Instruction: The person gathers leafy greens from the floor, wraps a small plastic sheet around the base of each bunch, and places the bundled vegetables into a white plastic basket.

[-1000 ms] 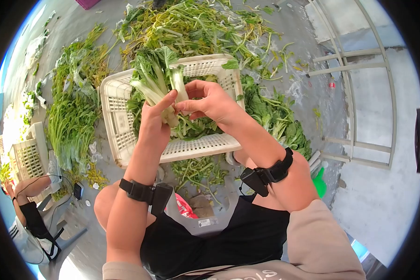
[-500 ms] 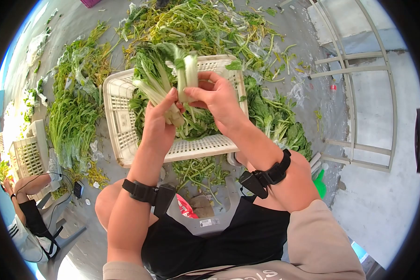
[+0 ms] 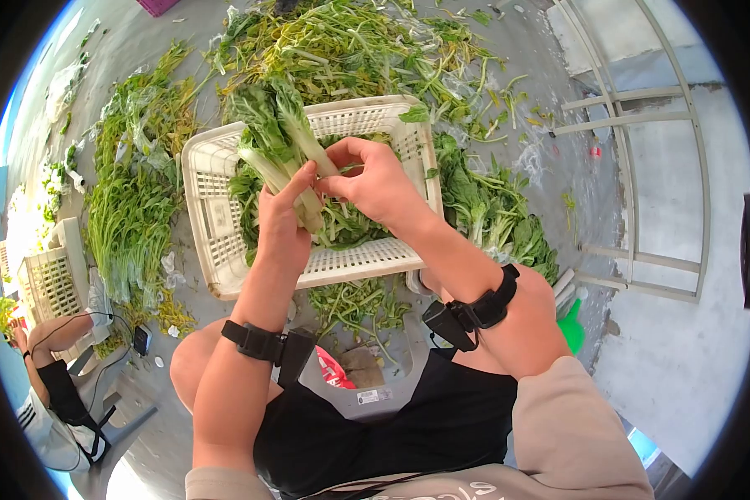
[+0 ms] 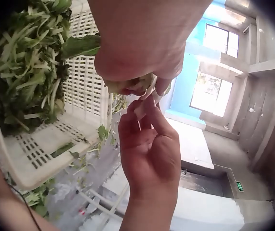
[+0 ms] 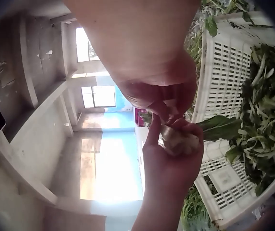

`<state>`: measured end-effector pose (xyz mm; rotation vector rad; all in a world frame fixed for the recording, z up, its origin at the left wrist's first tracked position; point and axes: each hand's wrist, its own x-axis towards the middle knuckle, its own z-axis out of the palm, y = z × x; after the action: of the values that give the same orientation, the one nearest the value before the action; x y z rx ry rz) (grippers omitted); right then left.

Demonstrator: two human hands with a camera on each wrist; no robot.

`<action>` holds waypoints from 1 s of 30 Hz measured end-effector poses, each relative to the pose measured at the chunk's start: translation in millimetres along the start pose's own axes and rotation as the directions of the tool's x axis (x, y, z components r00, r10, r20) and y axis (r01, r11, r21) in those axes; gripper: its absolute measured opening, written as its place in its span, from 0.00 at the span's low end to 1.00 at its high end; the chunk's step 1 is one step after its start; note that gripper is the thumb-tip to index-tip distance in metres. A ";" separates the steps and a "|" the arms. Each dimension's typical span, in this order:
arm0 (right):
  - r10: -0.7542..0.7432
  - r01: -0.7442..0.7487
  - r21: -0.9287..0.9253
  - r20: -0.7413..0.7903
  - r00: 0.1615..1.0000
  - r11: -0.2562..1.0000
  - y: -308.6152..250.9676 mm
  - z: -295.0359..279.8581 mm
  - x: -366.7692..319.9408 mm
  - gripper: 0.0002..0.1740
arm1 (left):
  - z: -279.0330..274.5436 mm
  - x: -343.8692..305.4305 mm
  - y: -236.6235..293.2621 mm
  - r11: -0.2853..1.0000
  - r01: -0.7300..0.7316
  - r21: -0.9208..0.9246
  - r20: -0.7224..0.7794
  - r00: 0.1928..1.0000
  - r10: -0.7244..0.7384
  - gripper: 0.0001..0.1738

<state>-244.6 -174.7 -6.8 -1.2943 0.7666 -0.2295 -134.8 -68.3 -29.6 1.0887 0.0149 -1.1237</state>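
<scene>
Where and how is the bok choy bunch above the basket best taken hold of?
Grip the bok choy bunch low on its pale stalks, just above the base, probably from the near left, as the left hand does. The stalks gather there, while the leaves spread at the far end. Keep the fingers clear of the right side, where the right hand pinches one stalk.

Readable text: none for certain | beige shirt (image 3: 571, 429): white lettering (image 3: 480, 490), cut off by the frame | grey plastic stool (image 3: 406, 385): white rectangular label (image 3: 373, 397), print too small | red plastic packaging (image 3: 333, 369): white letters, unclear | small rectangular green sign (image 4: 240, 186), left wrist view: illegible
</scene>
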 end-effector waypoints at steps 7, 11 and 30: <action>0.062 -0.043 0.122 -0.161 0.985 0.992 -7.7 -9.9 -2.3 0.18 | 10.9 -5.2 14.3 0.999 0.040 0.031 -0.143 0.989 -0.035 0.10; 0.048 -0.022 0.133 -0.190 0.981 0.991 -10.4 -12.0 -0.8 0.18 | -1.4 1.1 14.0 0.999 0.043 -0.029 -0.046 0.998 -0.045 0.09; -0.208 0.174 -0.750 0.050 0.977 0.639 14.6 -112.7 -65.4 0.19 | -31.2 10.6 39.6 0.991 -0.036 0.132 -0.002 0.999 0.037 0.09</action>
<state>-367.0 -221.6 -3.4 -2.1887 0.7858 -0.0997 -85.8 -53.7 -23.9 1.2051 -0.0765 -1.1012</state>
